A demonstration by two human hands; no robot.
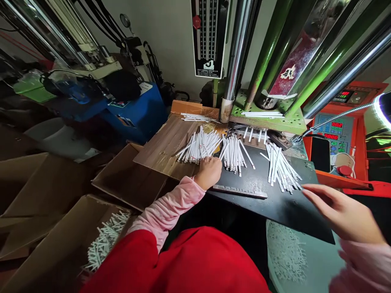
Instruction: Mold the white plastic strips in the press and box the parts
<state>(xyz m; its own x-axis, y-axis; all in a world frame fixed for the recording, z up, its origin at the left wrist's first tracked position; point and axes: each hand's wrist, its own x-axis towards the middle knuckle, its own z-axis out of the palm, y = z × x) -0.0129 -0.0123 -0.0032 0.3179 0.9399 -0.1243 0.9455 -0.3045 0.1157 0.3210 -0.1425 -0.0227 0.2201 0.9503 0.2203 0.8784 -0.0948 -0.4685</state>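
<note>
My left hand (210, 171) is closed at the near edge of the board, between two piles of thin white strips. Its fingertips are hidden, so what they hold cannot be made out. The left pile of strips (201, 144) lies just beyond it and the middle pile (233, 152) to its right. My right hand (345, 209) comes in from the right, thumb and forefinger drawn together beside the ends of the right pile of strips (281, 169). Whether a strip is between them cannot be seen. A slotted metal bar (240, 191) lies near the front edge.
Behind the piles stands a green press (241, 110) with several strips (251, 135) jutting from its lower mould. An orange control box (357, 122) is at right. Below are a pale tub (320, 260) and a cardboard box (61, 240), both holding white pieces.
</note>
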